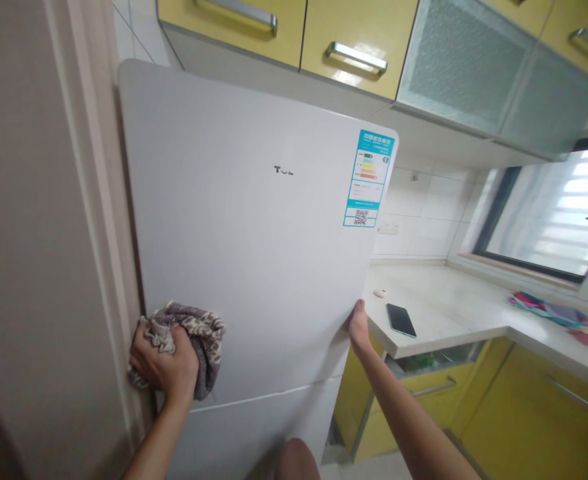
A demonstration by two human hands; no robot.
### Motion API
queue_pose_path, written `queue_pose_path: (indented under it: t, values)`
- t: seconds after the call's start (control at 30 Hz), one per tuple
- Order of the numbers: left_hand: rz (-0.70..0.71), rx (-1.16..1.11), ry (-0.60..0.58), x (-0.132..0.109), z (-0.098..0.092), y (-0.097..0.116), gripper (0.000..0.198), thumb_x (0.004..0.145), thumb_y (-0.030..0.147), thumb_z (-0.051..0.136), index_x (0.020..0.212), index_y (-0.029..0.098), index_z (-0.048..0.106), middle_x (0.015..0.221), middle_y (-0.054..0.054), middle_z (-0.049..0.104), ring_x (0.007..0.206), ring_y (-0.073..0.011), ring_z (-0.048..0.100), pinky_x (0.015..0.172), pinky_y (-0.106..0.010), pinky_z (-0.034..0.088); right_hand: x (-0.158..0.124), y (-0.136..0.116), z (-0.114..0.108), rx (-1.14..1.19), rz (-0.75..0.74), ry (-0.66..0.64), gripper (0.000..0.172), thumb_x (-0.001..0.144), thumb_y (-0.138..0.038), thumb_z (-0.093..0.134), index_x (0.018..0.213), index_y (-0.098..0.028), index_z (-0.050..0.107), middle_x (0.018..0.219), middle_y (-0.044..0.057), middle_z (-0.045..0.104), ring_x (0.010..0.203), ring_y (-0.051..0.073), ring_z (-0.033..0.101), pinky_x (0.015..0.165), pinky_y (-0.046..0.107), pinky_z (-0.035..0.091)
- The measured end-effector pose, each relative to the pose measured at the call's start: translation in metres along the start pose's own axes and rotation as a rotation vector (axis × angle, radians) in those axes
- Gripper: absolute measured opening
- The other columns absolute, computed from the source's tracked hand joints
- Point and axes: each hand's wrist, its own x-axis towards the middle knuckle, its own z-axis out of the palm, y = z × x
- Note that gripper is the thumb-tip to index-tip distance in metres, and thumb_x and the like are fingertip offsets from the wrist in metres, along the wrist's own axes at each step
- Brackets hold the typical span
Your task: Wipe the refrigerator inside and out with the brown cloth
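A white refrigerator point(244, 220) with a TCL logo fills the middle of the view. My left hand point(171, 360) is closed around a bunched, patterned cloth point(205, 333) and presses it against the door's lower left edge. The cloth is purple-grey and cream, and part of it wraps over the edge beside the wall. On the other side, my right hand point(359, 327) grips the right edge of the upper door; most of its fingers are hidden behind it. A blue and white energy label point(368, 180) is stuck to the door's upper right corner.
A door frame point(89, 220) stands close on the left. Yellow cabinets point(359, 40) hang overhead. To the right, a white counter point(444, 300) carries a phone point(401, 321), a small white object point(380, 293) and colourful cloths point(549, 313). A bare knee point(297, 460) shows below.
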Motion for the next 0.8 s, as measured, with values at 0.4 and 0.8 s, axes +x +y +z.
queue_pose_path:
  t: [0.4, 0.8]
  values:
    - [-0.042, 0.019, -0.042, 0.015, -0.005, 0.021, 0.076, 0.086, 0.056, 0.063, 0.151, 0.016, 0.056, 0.148, -0.021, 0.063, 0.141, -0.0423, 0.057, 0.121, -0.059, 0.041, -0.002, 0.006, 0.002, 0.027, -0.012, 0.007, 0.108, 0.090, -0.096, 0.029, 0.135, -0.007, 0.070, 0.144, 0.023, 0.068, 0.152, 0.035, 0.051, 0.133, 0.049, 0.031]
    - [-0.373, -0.243, -0.063, 0.038, -0.002, 0.020, 0.064, 0.074, 0.050, 0.069, 0.130, 0.020, 0.072, 0.107, -0.007, 0.074, 0.094, -0.0262, 0.068, 0.099, -0.050, 0.058, -0.002, 0.004, 0.005, 0.021, -0.016, 0.051, 0.106, 0.092, -0.094, 0.028, 0.132, -0.006, 0.071, 0.144, 0.024, 0.067, 0.144, 0.038, 0.057, 0.129, 0.053, 0.036]
